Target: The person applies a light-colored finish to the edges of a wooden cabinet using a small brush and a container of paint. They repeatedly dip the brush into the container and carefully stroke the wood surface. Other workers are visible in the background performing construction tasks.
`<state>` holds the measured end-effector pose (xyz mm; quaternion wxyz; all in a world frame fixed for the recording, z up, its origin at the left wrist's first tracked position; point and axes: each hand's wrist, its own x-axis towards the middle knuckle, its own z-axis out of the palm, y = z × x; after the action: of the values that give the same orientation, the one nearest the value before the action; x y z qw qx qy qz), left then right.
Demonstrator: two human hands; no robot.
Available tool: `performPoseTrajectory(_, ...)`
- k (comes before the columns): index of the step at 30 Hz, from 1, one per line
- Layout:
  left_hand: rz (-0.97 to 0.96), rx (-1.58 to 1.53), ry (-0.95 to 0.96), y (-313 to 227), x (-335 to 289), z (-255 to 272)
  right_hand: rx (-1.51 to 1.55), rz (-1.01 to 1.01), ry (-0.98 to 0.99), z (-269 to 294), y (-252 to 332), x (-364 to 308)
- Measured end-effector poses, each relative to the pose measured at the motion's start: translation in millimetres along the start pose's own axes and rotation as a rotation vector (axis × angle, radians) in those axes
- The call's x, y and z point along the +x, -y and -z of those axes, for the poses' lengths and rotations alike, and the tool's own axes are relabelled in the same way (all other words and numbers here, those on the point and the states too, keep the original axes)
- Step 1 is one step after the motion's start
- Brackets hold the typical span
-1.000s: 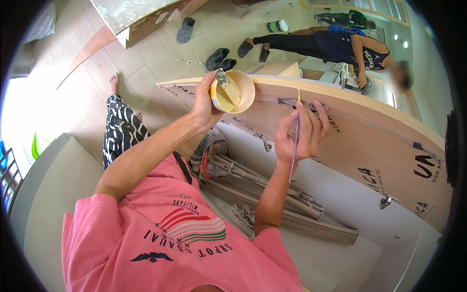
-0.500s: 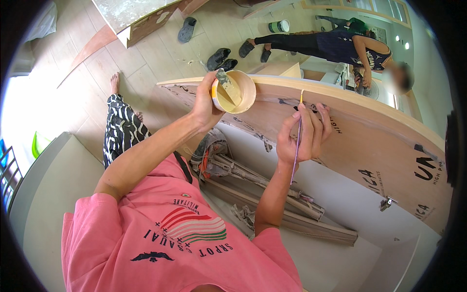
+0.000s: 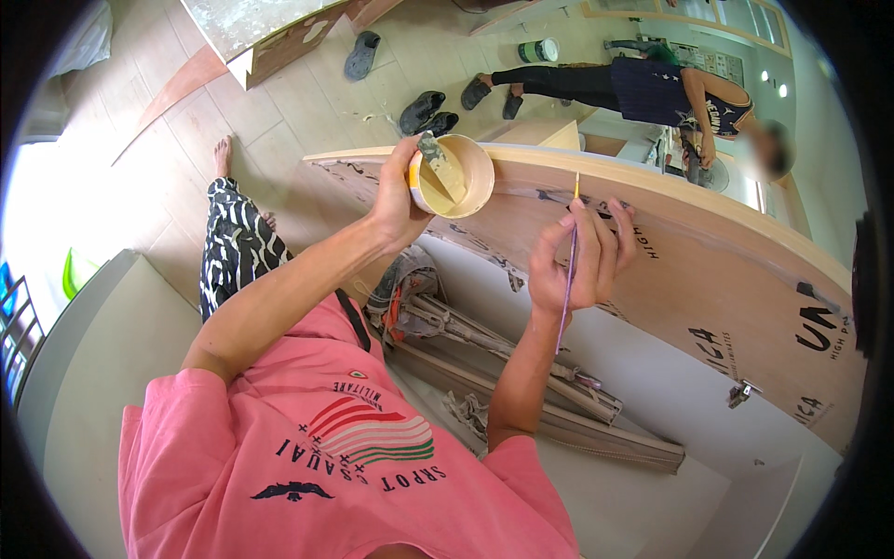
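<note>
My left hand (image 3: 396, 196) is wrapped round a small round tub (image 3: 479, 179) tilted toward me, with pale yellow paste inside. Leaning in the tub is a paste-smeared putty knife (image 3: 444, 170), its upper end by my fingers. My right hand (image 3: 585, 259) pinches a thin paintbrush (image 3: 564, 317) with a purple handle, its yellowish tip pointing away from me. That tip is at the pale wood edging (image 3: 643, 173) of a long curved brown panel (image 3: 670, 265); whether it touches cannot be made out.
Folded metal-and-fabric gear (image 3: 503, 359) lies in the white recess below the panel. A hinge (image 3: 742, 392) sticks out at the right. Beyond the panel another person (image 3: 652, 93) holds a tool. Dark clogs (image 3: 424, 112) and a paint bucket (image 3: 538, 49) are on the tiled floor.
The brush tip, bent against the edging before, now looks straight. Both hands have otherwise hardly moved. The other person's arms have shifted slightly.
</note>
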<state>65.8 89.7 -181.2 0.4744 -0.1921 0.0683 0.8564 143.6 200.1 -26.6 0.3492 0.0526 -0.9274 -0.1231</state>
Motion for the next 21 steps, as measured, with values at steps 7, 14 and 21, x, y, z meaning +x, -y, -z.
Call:
performPoseTrajectory(7,-0.007,-0.011,0.027,1.2,2.2,1.3,-0.048,0.012,0.063,0.5,3.5,0.2)
performPoseTrajectory(14,-0.019,-0.006,0.022,-0.6,-0.6,-1.0,-0.028,-0.027,-0.021,2.8,1.3,0.9)
performPoseTrajectory(21,-0.014,0.002,-0.006,-0.3,-2.3,-2.4,-0.039,0.010,0.053,0.7,3.4,-0.3)
